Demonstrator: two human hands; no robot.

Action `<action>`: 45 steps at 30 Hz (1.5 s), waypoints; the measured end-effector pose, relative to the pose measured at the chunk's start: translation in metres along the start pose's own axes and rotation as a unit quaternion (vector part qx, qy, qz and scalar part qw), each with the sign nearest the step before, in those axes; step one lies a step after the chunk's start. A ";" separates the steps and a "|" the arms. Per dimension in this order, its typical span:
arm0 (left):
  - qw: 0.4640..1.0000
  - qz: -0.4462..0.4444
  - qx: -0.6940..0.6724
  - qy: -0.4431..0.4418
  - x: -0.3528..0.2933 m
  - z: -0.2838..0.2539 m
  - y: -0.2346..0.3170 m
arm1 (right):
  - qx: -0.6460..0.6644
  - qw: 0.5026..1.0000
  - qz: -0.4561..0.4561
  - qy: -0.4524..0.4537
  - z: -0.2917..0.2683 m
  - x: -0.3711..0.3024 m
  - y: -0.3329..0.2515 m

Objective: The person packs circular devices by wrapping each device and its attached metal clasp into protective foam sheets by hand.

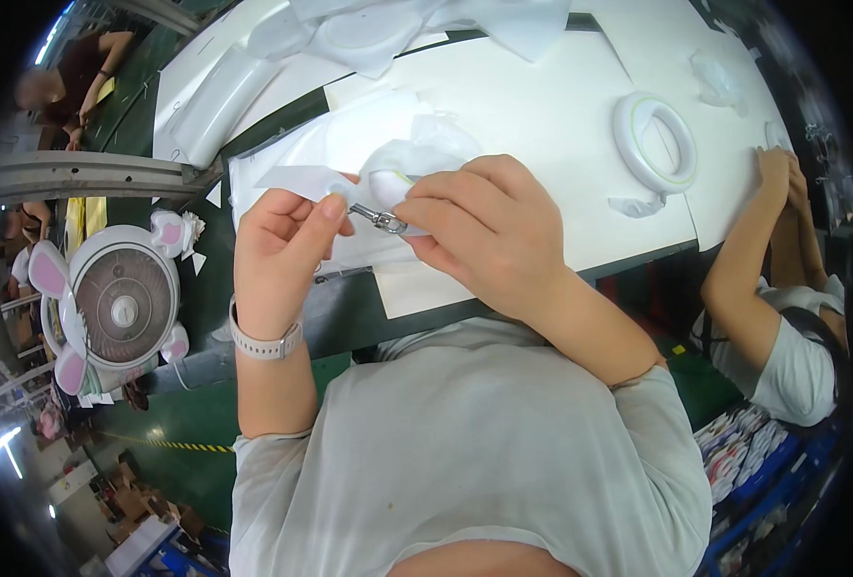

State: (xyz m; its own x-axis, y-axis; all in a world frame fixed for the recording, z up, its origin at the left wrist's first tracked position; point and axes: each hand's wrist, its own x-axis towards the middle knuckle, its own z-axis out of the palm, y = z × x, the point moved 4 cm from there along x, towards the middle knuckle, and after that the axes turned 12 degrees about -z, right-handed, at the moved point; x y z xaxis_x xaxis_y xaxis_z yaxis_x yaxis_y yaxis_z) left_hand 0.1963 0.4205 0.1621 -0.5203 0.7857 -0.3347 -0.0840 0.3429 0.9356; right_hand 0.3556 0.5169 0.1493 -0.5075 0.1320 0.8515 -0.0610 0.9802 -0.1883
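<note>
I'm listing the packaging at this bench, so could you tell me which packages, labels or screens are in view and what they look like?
Clear plastic bag: under both hands on the white table, crumpled, translucent white.
Stacked flat packs: lower right in blue crates, white with pink and dark marks.
Labels, signs and screens: none visible.

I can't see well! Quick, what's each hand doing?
Left hand: closed, pinching the small silver metal clip.
Right hand: closed, holding the white plastic-wrapped round part against the clip.
</note>
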 end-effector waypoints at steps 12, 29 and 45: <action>0.992 0.059 -0.097 -0.055 0.000 0.020 0.008 | 0.171 0.979 0.105 -0.036 -0.001 0.011 0.011; 0.992 0.100 -0.035 -0.072 0.017 0.024 0.032 | 0.189 0.970 0.142 -0.063 -0.009 0.019 0.027; 0.990 0.076 -0.117 -0.032 0.020 0.028 0.011 | 0.002 0.999 0.052 -0.017 -0.010 0.022 0.019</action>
State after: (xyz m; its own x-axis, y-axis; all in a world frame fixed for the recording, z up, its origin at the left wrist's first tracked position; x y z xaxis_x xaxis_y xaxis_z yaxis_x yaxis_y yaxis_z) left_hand 0.2088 0.4547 0.1625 -0.4872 0.8531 -0.1865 -0.2063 0.0951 0.9739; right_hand 0.3514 0.5404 0.1696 -0.5402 0.2272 0.8103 -0.0110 0.9609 -0.2768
